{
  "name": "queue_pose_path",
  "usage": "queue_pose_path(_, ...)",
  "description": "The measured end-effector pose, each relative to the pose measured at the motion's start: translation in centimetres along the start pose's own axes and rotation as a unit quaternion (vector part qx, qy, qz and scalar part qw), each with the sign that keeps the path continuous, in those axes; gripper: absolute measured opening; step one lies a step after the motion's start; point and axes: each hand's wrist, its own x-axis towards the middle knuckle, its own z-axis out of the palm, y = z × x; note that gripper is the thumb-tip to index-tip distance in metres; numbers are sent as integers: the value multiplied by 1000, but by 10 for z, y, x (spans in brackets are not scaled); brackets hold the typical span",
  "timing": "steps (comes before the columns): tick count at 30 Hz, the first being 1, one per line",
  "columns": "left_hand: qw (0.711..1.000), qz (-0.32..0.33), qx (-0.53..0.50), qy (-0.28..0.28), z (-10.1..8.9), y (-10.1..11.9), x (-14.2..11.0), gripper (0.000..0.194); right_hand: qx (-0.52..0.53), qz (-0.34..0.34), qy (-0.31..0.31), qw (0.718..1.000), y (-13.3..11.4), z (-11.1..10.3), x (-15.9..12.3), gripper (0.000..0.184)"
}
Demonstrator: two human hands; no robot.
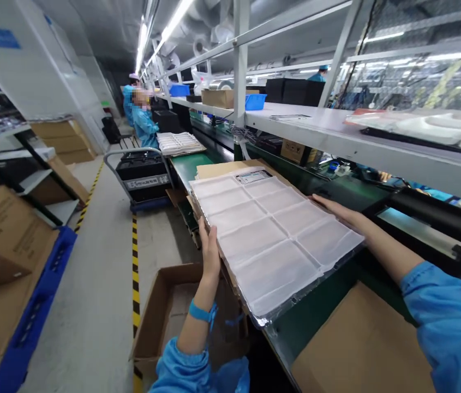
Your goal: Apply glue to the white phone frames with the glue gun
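So we've got both hands on a big flat stack of bagged sheets (273, 240) lying on the green conveyor bench (191, 164), and that stack is our anchor for everything else. Our left hand (209, 248) is pressed flat against the stack's near-left edge, fingers straight and pointing up along it, nothing curled around anything. Our right hand (334, 210) is laid open against the far-right edge, palm toward the stack, fingers stretched out along the side. So the stack sits squeezed between two open palms rather than gripped; we can't tell whether it's lifted at all or just resting on the bench. The top layer looks like a clear plastic bag folded into a grid of panels, with a small label (252, 176) at the far end. Under the stack, brown cardboard (217, 168) pokes out at the far side. Below the stack's near-left corner, down on the floor, there's an open carton (160, 316). Beyond the stack along the bench we see another pile of white sheets (179, 143), with a person in a blue coat (144, 123) just left of that pile. Left of the stack, across the aisle, there's a black cart (142, 174).
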Motion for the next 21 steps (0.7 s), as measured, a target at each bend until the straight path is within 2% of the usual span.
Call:
queue_pose_path(4,994,82,70,-14,-14,13,-6,92,-51,-56,66,995,-22,-11,2,72)
queue_pose_path(7,965,200,169,-8,-26,40,3,74,-90,-109,48,989,-48,-18,-1,66)
queue_pose_path(9,928,280,242,-50,-31,72,18,61,-135,-132,16,982,-65,-23,-7,67)
queue_pose_path(11,871,331,338,-136,-31,110,43,59,-229,-165,5,959,-75,-29,-17,75)
queue_pose_path(12,834,335,394,-189,-27,130,58,62,-287,-187,11,940,-76,-32,-26,79)
queue_pose_path(15,707,259,558,-349,-2,175,111,66,-408,-248,63,877,-63,-43,-63,88)
queue_pose_path(17,634,210,631,-394,26,186,147,64,-436,-262,96,855,-47,-47,-97,89)
queue_pose_path(19,615,210,655,-387,57,181,179,63,-452,-267,116,843,-33,-48,-137,88)
queue_pose_path(21,608,208,664,-383,86,166,204,63,-466,-275,135,830,-21,-48,-181,88)
